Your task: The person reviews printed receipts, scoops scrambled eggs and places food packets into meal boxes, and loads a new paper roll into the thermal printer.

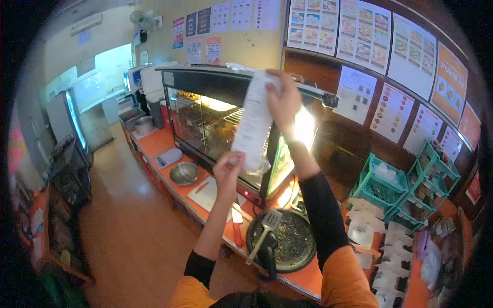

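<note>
A long white paper receipt (252,120) with printed lines is stretched upright in front of the lit glass food warmer (205,115). My left hand (228,172) pinches its lower left corner. Near the top right edge, my right hand (284,100) grips the paper between thumb and fingers. Behind the paper, part of the warmer's racks is hidden. Below my hands, a black frying pan (292,241) with food bits rests on the orange counter, and a slotted spatula (271,220) lies across it.
Left along the counter are a white cutting board (203,194), a red-handled knife (237,226), a metal bowl (184,173) and a scale (169,157). Green plastic baskets (380,179) and white paper boxes (362,228) stand at right. Menu sheets (364,31) cover the wall.
</note>
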### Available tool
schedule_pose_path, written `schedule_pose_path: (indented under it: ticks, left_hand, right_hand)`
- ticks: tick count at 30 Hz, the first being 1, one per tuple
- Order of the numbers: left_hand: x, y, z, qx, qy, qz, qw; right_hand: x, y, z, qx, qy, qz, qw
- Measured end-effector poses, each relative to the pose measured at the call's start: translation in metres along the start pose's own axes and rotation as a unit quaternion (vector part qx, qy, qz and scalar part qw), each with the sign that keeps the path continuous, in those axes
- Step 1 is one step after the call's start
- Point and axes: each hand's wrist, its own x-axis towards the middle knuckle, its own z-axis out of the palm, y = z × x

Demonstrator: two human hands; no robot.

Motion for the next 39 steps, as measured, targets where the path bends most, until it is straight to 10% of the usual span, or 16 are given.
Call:
schedule_pose_path:
  ticks: [11,14,16,20,36,39]
  left_hand:
    - [0.091,-0.093,-0.071,-0.116,0.067,-0.134,0.982]
    - [0.097,-0.095,-0.083,-0.161,0.020,-0.130,0.978]
    - [0.102,-0.100,-0.084,-0.158,0.003,-0.128,0.979]
    - [0.127,-0.122,-0.083,-0.174,-0.047,-0.132,0.975]
    - [0.171,-0.104,-0.121,-0.043,-0.156,0.111,0.980]
    - [0.185,-0.117,-0.136,-0.054,-0.085,0.025,0.995]
  right_hand:
    - [0.007,0.061,0.137,-0.288,-0.111,0.187,0.933]
    - [0.004,0.040,0.135,-0.474,-0.205,0.132,0.846]
    - [-0.003,0.045,0.135,-0.597,-0.067,-0.077,0.795]
    - [-0.012,0.042,0.148,-0.649,-0.083,-0.042,0.755]
    - [-0.019,0.056,0.174,-0.602,-0.094,-0.046,0.791]
    - [-0.014,0.065,0.203,-0.560,-0.080,-0.068,0.822]
